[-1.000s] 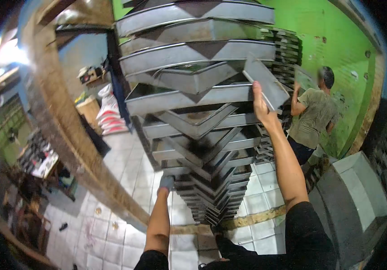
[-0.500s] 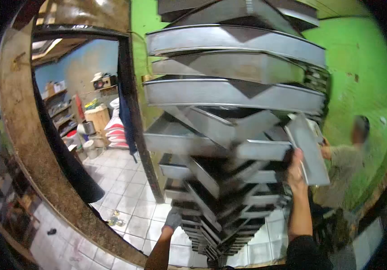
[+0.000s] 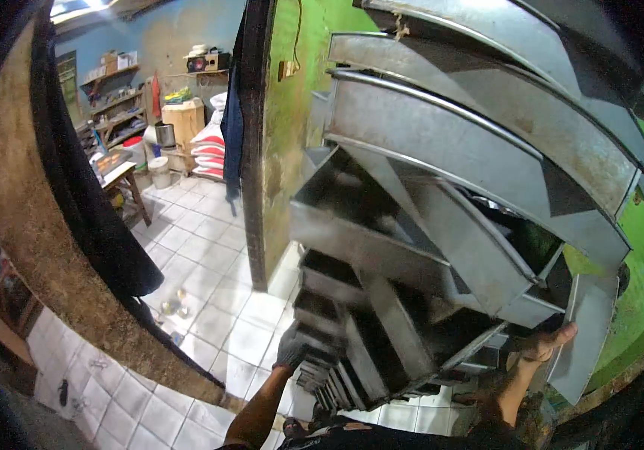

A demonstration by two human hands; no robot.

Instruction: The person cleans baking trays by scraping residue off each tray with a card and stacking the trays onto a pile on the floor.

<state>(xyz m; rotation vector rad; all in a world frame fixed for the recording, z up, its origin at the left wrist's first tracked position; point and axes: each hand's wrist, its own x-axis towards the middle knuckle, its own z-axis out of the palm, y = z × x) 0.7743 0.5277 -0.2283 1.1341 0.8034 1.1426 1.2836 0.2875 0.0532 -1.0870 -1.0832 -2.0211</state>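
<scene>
A tall stack of grey metal trays (image 3: 412, 112) fills the middle and right, layers crossing at angles. At its right side, my right hand (image 3: 547, 345), bare, grips a narrow grey metal tray (image 3: 586, 330) by its left edge, with the thumb on top and the other fingers partly hidden. This tray is tilted, its long side running up and down. My left hand (image 3: 290, 349), in a dark grey glove, is low at the stack's left side and seems to touch the lower trays. Its fingers are too dark to make out.
A doorway post (image 3: 258, 150) stands left of the stack. Through the opening are a white tiled floor (image 3: 213, 315), several stacked sacks (image 3: 208, 150), a white bucket (image 3: 159, 172) and shelves (image 3: 116, 112). A dark cloth (image 3: 97, 195) hangs at the near left wall edge.
My view has turned and come closer, so the stack sits further right. My right hand and its tray now appear lower and further right. Another person at the right has dropped out of sight.
</scene>
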